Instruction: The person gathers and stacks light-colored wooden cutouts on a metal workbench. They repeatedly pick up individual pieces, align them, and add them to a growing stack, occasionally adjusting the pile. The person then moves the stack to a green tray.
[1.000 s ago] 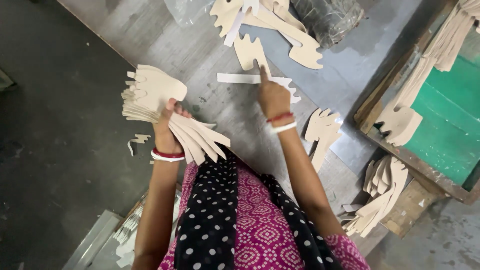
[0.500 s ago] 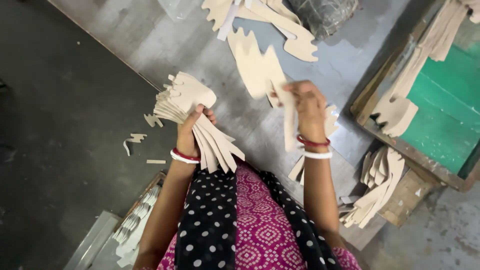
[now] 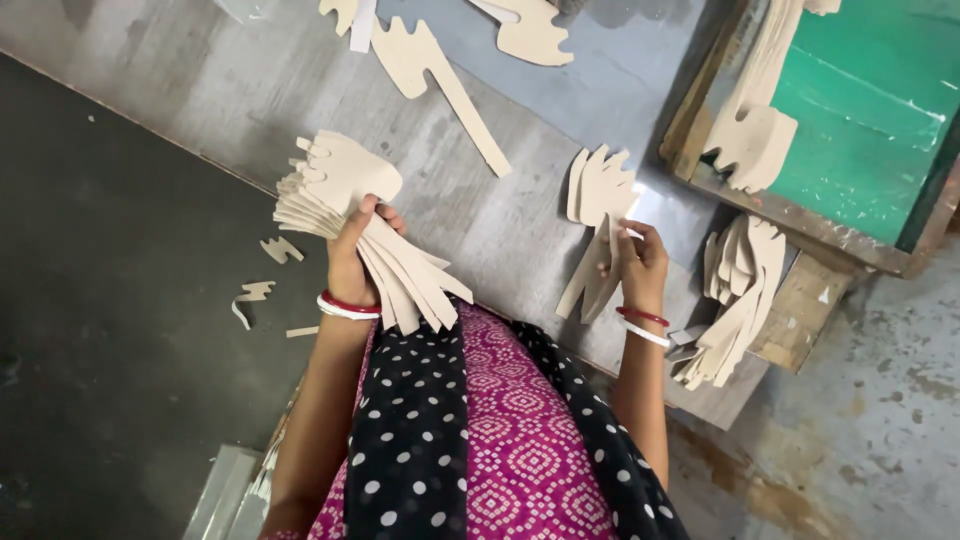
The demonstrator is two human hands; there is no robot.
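My left hand (image 3: 356, 252) grips a thick fanned stack of pale cardboard cut-outs (image 3: 330, 185), long-handled shapes with notched heads, held above the grey table's (image 3: 250, 90) near edge. My right hand (image 3: 640, 262) is closed on a smaller bunch of the same cut-outs (image 3: 597, 200), which stands upright on the table at the right. Both wrists carry red and white bangles. Single cut-outs (image 3: 440, 75) lie flat further up the table.
Another pile of cut-outs (image 3: 735, 290) rests at the table's right edge on a wooden block (image 3: 805, 310). A green wooden-framed tray (image 3: 860, 110) holds more pieces (image 3: 755, 135). Small paper scraps (image 3: 262, 270) lie on the dark floor at left.
My right hand has gone from the table's middle, where it took up a cut-out, to the right-hand bunch. The left hand kept hold of its stack throughout.
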